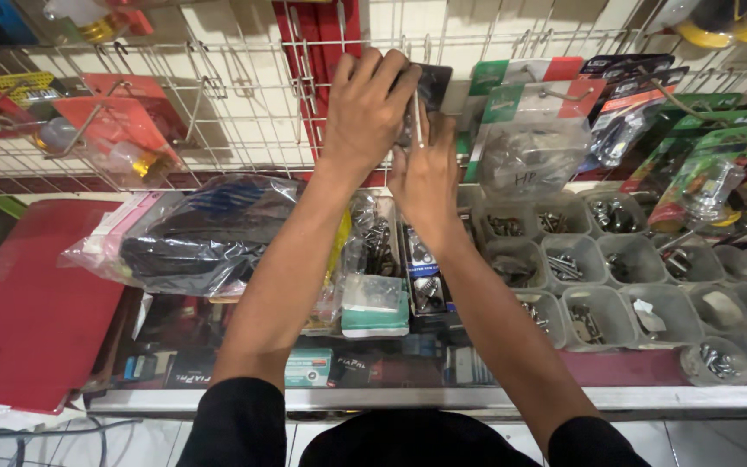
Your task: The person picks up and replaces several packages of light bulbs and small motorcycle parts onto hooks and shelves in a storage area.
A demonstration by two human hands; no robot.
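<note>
Both hands meet high at the white wire display grid (244,104), where a small dark flat blister packet (430,86) stands upright against the wires, its long axis roughly vertical. The left hand (369,108) lies over the packet from the left, fingers curled across its upper edge, so it is closed on the packet; the right hand (425,169) comes up from below and presses its fingers against the packet's lower right side, touching it, though whether it grips or only steadies I cannot tell. The packet sits just above and between the two hands, the left being the nearer and covering most of it. Close on the right hang clear plastic bags with red-and-green card headers (529,130), nearly touching the packet's edge, so room that way is tight. To the left the grid is barer. Below the forearms lie a dark bundle in clear wrap (209,229) and rows of translucent plastic bins of small metal parts (616,259) on the glass counter (477,399).
</note>
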